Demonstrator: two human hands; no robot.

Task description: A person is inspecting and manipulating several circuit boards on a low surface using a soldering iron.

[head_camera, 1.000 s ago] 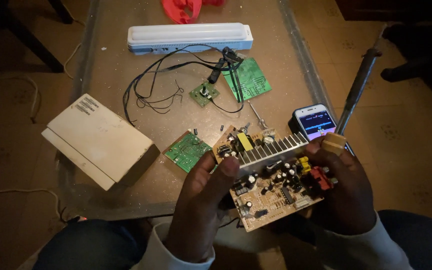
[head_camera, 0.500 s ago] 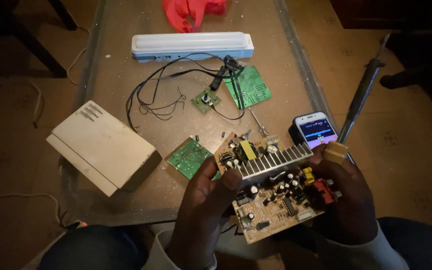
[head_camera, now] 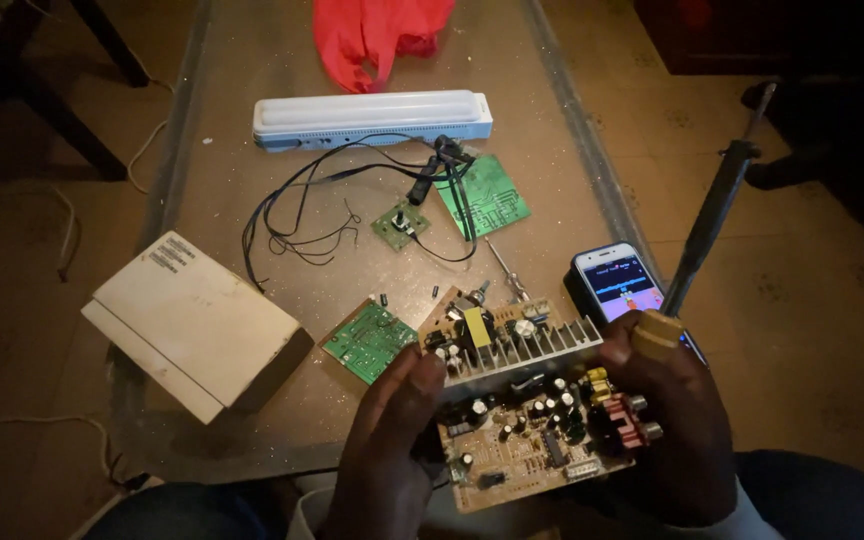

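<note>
- Cream box (head_camera: pixel 192 322) lies on table (head_camera: pixel 252 150), left.
- Left hand (head_camera: pixel 384 450) clasps circuit board (head_camera: pixel 527 415) at its left edge, thumb on top.
- Board held between both hands above the table's near edge.
- Right hand (head_camera: pixel 677 420) closed around right edge, beside phone (head_camera: pixel 617 285).

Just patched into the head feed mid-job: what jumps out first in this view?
The tan circuit board, crowded with capacitors and a ribbed metal heat sink, is gripped low in the middle by the left hand and the right hand. Right of it a lit phone glows on the table. At the far end lie a long white lamp and a red bag.
</note>
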